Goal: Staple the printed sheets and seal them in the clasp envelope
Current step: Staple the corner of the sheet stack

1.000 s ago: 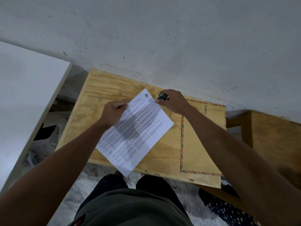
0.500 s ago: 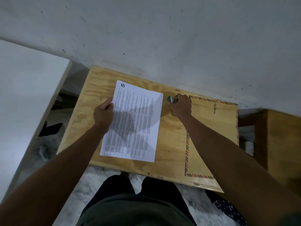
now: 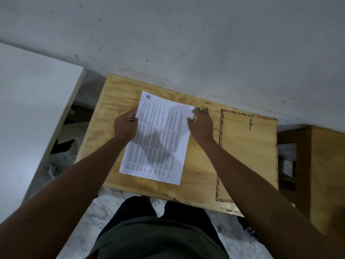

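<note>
The printed sheets (image 3: 160, 139) lie flat on the plywood table (image 3: 201, 171), text side up. My left hand (image 3: 126, 126) grips their left edge with curled fingers. At the sheets' top right corner is my right hand (image 3: 201, 124); its thumb touches the right edge and its fingers are relaxed. A small teal stapler (image 3: 202, 109) lies on the table just past those fingertips, mostly hidden by them. The brown clasp envelope (image 3: 250, 156), with a striped border and a metal clasp (image 3: 251, 123), lies flat to the right of my right forearm.
A grey wall rises directly behind the table. A white board (image 3: 33, 113) leans at the left, and a wooden stool (image 3: 324, 165) stands at the right. My legs are under the table's front edge.
The sheets went from tilted and lifted to flat and nearly square on the table. My right hand left the stapler and moved to the sheets' right edge.
</note>
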